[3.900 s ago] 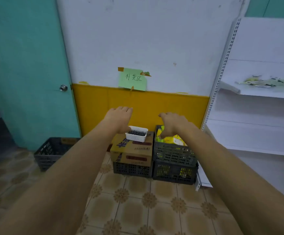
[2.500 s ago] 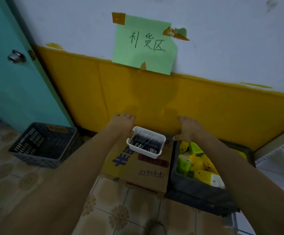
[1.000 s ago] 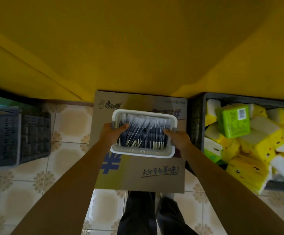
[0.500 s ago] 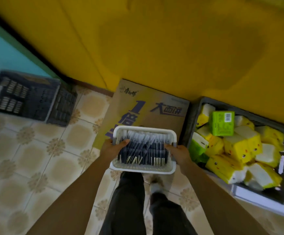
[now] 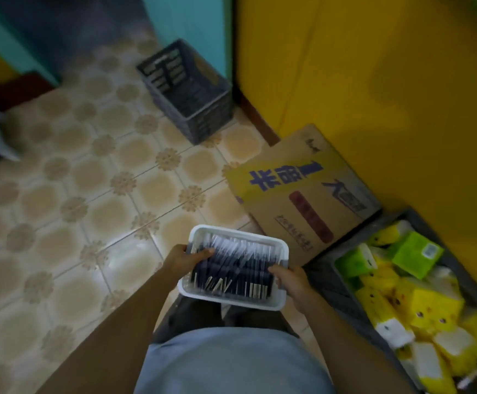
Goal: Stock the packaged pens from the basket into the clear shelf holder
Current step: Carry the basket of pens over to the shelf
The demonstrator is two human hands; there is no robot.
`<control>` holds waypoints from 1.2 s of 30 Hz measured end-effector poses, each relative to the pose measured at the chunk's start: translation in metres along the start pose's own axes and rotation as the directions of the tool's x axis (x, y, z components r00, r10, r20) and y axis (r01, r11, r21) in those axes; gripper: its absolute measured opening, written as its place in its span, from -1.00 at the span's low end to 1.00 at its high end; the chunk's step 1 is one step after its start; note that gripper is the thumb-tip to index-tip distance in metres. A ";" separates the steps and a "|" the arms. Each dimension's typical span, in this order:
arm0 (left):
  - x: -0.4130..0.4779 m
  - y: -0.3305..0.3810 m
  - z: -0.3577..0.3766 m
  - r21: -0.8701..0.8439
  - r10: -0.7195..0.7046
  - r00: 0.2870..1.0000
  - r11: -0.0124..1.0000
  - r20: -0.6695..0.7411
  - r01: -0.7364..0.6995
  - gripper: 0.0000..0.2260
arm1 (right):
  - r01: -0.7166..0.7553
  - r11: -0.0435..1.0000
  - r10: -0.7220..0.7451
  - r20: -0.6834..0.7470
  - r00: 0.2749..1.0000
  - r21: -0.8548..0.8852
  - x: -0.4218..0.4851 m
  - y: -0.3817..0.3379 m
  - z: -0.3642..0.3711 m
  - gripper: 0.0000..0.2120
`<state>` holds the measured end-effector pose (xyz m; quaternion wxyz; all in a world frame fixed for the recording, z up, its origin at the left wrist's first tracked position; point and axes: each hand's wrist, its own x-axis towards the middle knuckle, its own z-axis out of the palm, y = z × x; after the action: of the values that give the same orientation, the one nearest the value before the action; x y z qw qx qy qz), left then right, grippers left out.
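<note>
Above tiled floor (image 5: 95,211), hands gripping basket (image 5: 274,304)

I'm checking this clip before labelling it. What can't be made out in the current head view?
- Clear shelf holder: out of frame.
- Packaged pens: blurred, count and print unreadable.
- White basket: underside hidden; left hand and right hand cover both ends, so the grip beneath is unseen.
- Crate of tissue packs: cut off by the right and bottom edges.
- Cardboard box: small print blurred.

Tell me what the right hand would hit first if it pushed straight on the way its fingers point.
The right hand points leftward across the white basket, so the packaged pens come first, probably.
</note>
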<state>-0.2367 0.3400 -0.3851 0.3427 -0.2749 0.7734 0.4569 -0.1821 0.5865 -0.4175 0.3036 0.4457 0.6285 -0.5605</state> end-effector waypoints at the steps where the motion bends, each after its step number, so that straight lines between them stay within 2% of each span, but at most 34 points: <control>1: -0.005 -0.014 -0.009 -0.032 -0.026 0.999 0.999 -0.023 0.025 -0.72 | 0.013 0.999 -0.012 0.021 1.000 -0.049 -0.003 -0.001 0.009 -0.79; 7: -0.023 -0.092 -0.066 -0.226 -0.132 0.983 0.969 -0.124 0.102 -0.71 | 0.128 0.943 -0.071 0.188 0.980 -0.309 -0.018 -0.028 0.085 -0.75; 13: -0.022 -0.145 -0.163 -0.409 -0.169 0.966 0.909 -0.196 0.076 -0.64 | 0.262 0.828 -0.168 0.226 0.960 -0.497 -0.042 -0.077 0.213 -0.72; 20: -0.004 -0.186 -0.331 -0.496 -0.094 0.955 0.866 -0.282 -0.061 -0.66 | 0.417 0.759 -0.302 0.297 0.906 -0.500 -0.096 -0.134 0.386 -0.77; 25: -0.001 -0.198 -0.442 -0.565 -0.106 0.906 0.809 -0.409 -0.161 -0.68 | 0.525 0.730 -0.380 0.379 0.844 -0.438 -0.135 -0.173 0.501 -0.82; 28: 0.005 -0.205 -0.500 -0.625 -0.112 0.892 0.751 -0.439 -0.213 -0.72 | 0.560 0.722 -0.406 0.407 0.818 -0.406 -0.145 -0.195 0.559 -0.82; 33: 0.024 -0.216 -0.580 -0.685 -0.158 0.871 0.687 -0.465 -0.241 -0.69 | 0.578 0.723 -0.384 0.475 0.792 -0.379 -0.142 -0.233 0.652 -0.81; 36: 0.041 -0.226 -0.623 -0.706 -0.186 0.862 0.665 -0.471 -0.242 -0.64 | 0.593 0.708 -0.368 0.516 0.773 -0.383 -0.132 -0.256 0.711 -0.73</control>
<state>-0.2685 -0.3198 -0.3179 -0.0227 -0.4876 0.5834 0.6491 -0.4415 -0.1290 -0.3227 0.3751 0.0358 0.7758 -0.5060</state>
